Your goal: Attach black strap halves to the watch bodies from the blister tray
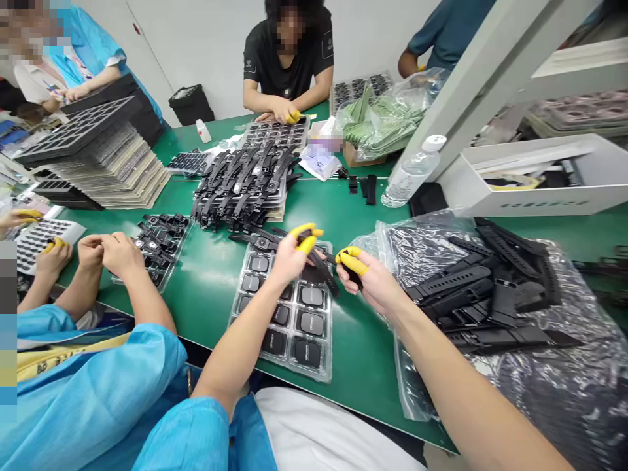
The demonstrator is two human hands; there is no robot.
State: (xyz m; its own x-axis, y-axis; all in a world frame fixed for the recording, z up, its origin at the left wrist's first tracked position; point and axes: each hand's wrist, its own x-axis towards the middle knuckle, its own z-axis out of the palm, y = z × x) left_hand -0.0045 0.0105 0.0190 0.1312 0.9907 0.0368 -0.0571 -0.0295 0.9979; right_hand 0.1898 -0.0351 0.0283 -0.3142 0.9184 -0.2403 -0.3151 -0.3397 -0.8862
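My left hand (293,252), with yellow finger cots, is closed around a dark watch piece whose details its fingers hide. A black watch strap (324,273) slants down from that hand over the tray. Close by on the right, my right hand (366,273), also in yellow finger cots, pinches a black strap (352,263), partly covered by the fingers. Below them lies a clear plastic tray (328,366) with square black watch bodies (312,322) in its compartments. On the right, loose black straps (456,282) lie on a clear plastic bag (417,245).
Beyond the tray stands a pile of strapped watches (240,186). A water bottle (412,173) and white box (540,190) are back right, near a metal post (471,85). Co-workers' hands (115,255) work at left, before stacked trays (118,170). Another person (289,72) sits opposite.
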